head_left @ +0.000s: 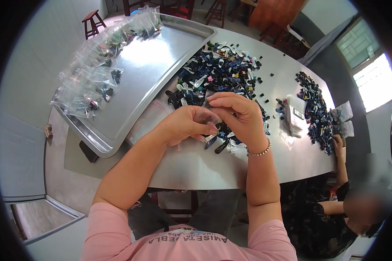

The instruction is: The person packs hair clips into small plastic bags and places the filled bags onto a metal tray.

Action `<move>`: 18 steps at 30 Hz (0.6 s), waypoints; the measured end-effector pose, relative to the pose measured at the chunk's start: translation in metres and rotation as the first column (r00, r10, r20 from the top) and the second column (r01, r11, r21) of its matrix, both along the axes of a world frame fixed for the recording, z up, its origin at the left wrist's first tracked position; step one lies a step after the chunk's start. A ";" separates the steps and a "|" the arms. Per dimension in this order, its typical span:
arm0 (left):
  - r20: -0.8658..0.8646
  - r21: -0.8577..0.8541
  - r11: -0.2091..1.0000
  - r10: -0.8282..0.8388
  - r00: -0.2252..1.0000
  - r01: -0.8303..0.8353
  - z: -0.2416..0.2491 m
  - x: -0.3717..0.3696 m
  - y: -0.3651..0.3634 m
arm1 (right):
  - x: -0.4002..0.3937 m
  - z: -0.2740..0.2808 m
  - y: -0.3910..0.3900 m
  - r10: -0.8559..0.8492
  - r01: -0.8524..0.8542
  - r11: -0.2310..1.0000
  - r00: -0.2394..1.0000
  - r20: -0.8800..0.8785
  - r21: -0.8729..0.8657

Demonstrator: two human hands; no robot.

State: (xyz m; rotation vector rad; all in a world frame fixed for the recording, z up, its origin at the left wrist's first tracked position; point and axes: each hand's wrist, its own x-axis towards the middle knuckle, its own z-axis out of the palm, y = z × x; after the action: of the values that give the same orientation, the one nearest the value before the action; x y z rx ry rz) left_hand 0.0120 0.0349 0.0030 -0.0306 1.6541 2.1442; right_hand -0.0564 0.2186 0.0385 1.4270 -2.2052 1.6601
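Observation:
Both hands are close together over the front part of a pile of hair clips (222, 69), which are black, white and blue with a few coloured pieces. My left hand (189, 126) has its fingers curled around a small clear plastic bag (208, 116). My right hand (241, 117) is at the bag's right side, its fingers bent towards the bag's upper edge; what its fingertips hold is too small to tell. A stack of flat clear bags (150, 117) lies partly behind my left forearm.
A metal tray (139, 87) at the left holds filled clear bags (89, 82). At the right are a second clip pile (314, 113), a stack of bags with a dark item on it (296, 114), and a co-worker's hand (338, 143). Stools (92, 24) stand beyond.

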 end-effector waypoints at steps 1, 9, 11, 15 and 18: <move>-0.006 -0.026 1.000 -0.001 1.000 0.001 0.002 0.001 0.001 | -0.001 -0.001 0.001 0.034 -0.031 0.998 0.998 0.060 -0.058; -0.083 0.079 0.959 0.277 0.957 -0.271 0.004 -0.002 -0.013 | -0.036 -0.004 0.034 -0.459 0.454 0.888 0.882 0.101 0.072; -0.076 0.077 0.941 0.335 0.939 -0.330 0.007 -0.002 -0.016 | -0.046 -0.011 0.040 -0.464 0.459 0.872 0.886 -0.007 0.172; -0.060 0.081 0.921 0.386 0.920 -0.381 0.007 -0.003 -0.018 | -0.054 -0.028 0.039 -0.441 0.496 0.831 0.864 -0.242 0.254; -0.060 0.078 0.930 0.363 0.930 -0.358 0.005 -0.003 -0.018 | -0.058 -0.029 0.039 -0.444 0.551 0.796 0.812 -0.378 0.250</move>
State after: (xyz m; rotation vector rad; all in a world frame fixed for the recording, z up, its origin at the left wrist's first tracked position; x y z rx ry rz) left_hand 0.0095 0.0173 0.0082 -0.2591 1.7266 2.4966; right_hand -0.1144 0.2574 0.0092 0.9157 -2.4743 0.8451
